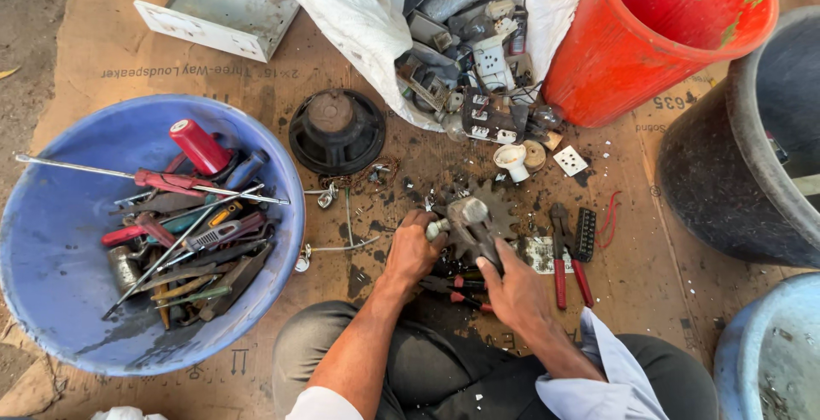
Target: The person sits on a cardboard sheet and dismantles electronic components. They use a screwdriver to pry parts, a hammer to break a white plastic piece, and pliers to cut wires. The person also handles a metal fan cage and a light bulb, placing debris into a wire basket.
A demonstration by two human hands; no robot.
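**Head view: both hands on a hammer over the toothed gear**

Head view looks straight down, and I take the toothed gear (pixel 487 215) on the cardboard sheet (pixel 111 44) as my landmark. Well to the left of the gear sits a blue basin (pixel 51 240) full of screwdrivers and other hand tools, with a red-capped cylinder (pixel 198 146) on top. Nearer, up and to the left of the gear, a black speaker cone (pixel 336 130) lies face down.

My left hand (pixel 412 252) is just left of the gear, its fingers curled shut around the pale handle end of a hammer (pixel 465 219). The hammer's metal head rests over the gear. My right hand (pixel 515 287) is just below the gear, fingers closed on the dark lower part of the same piece; exactly what they pinch I cannot tell.

Just right of the gear lie red-handled pliers (pixel 565 258) and a black terminal strip (pixel 586 234). Above it a white sack (pixel 359 10) spills switches and sockets, and further right stand an orange bucket (pixel 636 44) and a dark tub (pixel 735 155).

My worry: the right fingers sit close to the hammer head and the gear's teeth, so a slip could pinch or cut them. The gear rests on loose scrap, so I judge it could skid.
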